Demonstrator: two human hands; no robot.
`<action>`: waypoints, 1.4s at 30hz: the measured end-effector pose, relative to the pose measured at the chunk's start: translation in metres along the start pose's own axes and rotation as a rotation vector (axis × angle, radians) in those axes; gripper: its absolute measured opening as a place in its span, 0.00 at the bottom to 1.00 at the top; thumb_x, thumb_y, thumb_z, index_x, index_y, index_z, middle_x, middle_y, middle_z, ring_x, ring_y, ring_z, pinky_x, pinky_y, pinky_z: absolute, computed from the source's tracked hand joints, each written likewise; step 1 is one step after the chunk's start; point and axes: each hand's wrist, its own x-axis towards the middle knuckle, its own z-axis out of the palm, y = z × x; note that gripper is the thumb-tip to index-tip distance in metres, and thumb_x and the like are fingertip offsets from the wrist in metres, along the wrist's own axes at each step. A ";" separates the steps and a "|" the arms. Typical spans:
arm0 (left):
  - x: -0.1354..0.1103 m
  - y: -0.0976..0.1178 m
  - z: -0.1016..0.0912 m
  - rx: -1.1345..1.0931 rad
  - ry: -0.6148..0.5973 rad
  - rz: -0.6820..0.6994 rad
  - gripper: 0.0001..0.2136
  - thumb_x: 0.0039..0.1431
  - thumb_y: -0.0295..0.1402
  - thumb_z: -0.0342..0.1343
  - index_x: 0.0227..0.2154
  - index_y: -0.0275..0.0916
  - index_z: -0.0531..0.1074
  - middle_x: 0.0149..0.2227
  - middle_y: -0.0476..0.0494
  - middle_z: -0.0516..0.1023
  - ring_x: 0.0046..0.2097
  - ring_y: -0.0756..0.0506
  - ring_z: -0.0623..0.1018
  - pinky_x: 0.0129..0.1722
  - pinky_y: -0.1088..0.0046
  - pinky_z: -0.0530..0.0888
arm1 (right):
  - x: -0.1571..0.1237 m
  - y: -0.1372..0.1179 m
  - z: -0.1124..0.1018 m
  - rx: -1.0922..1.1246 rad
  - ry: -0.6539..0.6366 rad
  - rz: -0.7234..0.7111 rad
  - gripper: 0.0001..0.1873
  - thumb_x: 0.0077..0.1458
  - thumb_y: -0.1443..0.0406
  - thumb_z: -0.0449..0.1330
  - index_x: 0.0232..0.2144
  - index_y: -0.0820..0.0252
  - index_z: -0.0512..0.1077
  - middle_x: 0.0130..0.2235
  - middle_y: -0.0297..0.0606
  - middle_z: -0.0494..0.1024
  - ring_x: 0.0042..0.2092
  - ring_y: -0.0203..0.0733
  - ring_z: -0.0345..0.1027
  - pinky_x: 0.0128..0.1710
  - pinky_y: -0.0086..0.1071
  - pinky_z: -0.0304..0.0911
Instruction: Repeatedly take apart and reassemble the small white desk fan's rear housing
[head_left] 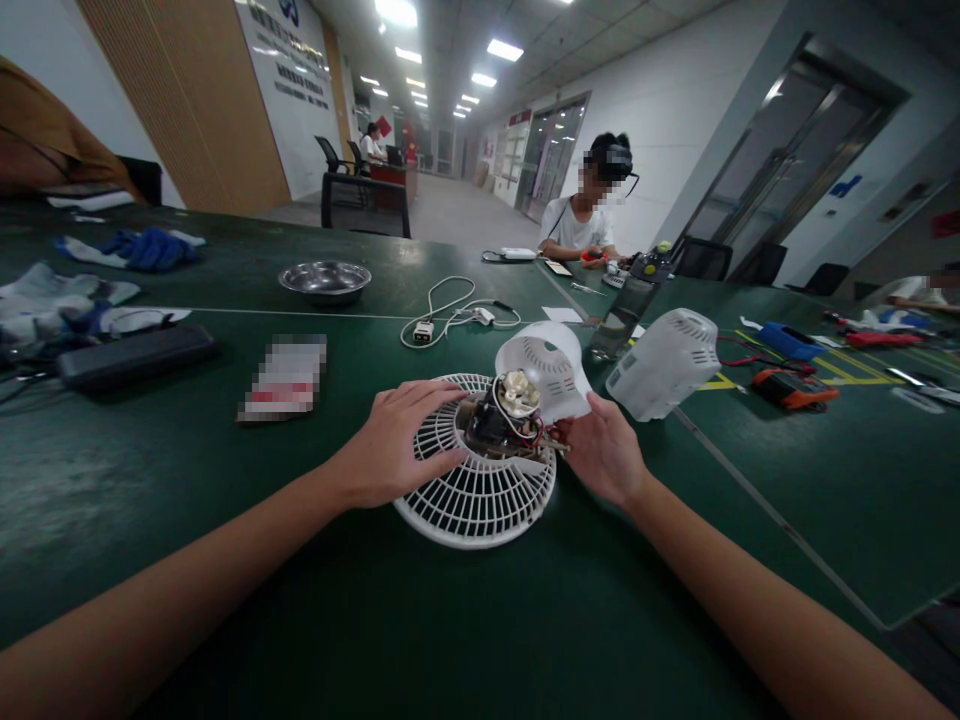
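Note:
A white round fan grille (480, 510) lies on the green table, with a dark motor (484, 425) at its centre. Cream-coloured gears (517, 393) and thin wires sit on top of the motor. My left hand (397, 445) is open over the grille's left side, thumb and fingers spread beside the motor. At the motor's right, a white plastic motor cover (551, 375) stands tilted. My right hand (607, 450) pinches its lower edge, thumb on the outside; the fingertips are partly hidden near the red wires.
A white housing (664, 365) and a bottle (626, 305) stand at the right, near an orange multimeter (793, 388). Beyond the grille lie a cable (457, 325) and a metal bowl (325, 280). Gloves (150, 250) and a black case (139, 358) are left. A person (589, 220) sits opposite.

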 end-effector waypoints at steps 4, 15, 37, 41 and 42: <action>0.001 0.006 -0.004 0.061 -0.014 0.048 0.36 0.55 0.56 0.62 0.63 0.46 0.66 0.66 0.39 0.69 0.66 0.29 0.64 0.65 0.43 0.56 | -0.004 -0.002 0.005 0.097 -0.025 0.020 0.28 0.56 0.49 0.54 0.57 0.48 0.67 0.51 0.39 0.81 0.49 0.54 0.75 0.49 0.50 0.68; 0.002 0.017 -0.001 0.088 0.002 0.030 0.44 0.47 0.59 0.66 0.65 0.44 0.65 0.60 0.35 0.72 0.58 0.28 0.70 0.58 0.46 0.63 | -0.011 -0.001 0.012 0.141 -0.087 0.017 0.31 0.54 0.52 0.56 0.60 0.46 0.62 0.57 0.39 0.77 0.55 0.56 0.72 0.51 0.53 0.69; 0.000 0.024 -0.006 0.062 -0.009 -0.040 0.51 0.46 0.62 0.65 0.68 0.42 0.55 0.63 0.32 0.70 0.62 0.26 0.68 0.58 0.40 0.66 | -0.011 0.013 -0.006 -0.547 -0.196 -0.516 0.47 0.51 0.55 0.71 0.67 0.40 0.53 0.60 0.42 0.71 0.59 0.57 0.68 0.58 0.60 0.67; -0.001 0.022 -0.006 0.043 -0.006 -0.015 0.52 0.47 0.61 0.65 0.70 0.44 0.51 0.66 0.32 0.67 0.64 0.24 0.67 0.58 0.38 0.66 | -0.013 0.014 -0.005 -0.697 -0.180 -0.588 0.50 0.49 0.57 0.72 0.68 0.41 0.52 0.61 0.43 0.69 0.60 0.58 0.67 0.60 0.61 0.65; -0.001 0.022 -0.007 0.041 -0.013 -0.015 0.51 0.47 0.61 0.65 0.69 0.44 0.53 0.66 0.32 0.67 0.64 0.24 0.67 0.58 0.38 0.67 | -0.014 0.013 -0.005 -0.726 -0.170 -0.598 0.50 0.49 0.57 0.72 0.68 0.41 0.52 0.61 0.43 0.70 0.59 0.58 0.67 0.60 0.61 0.65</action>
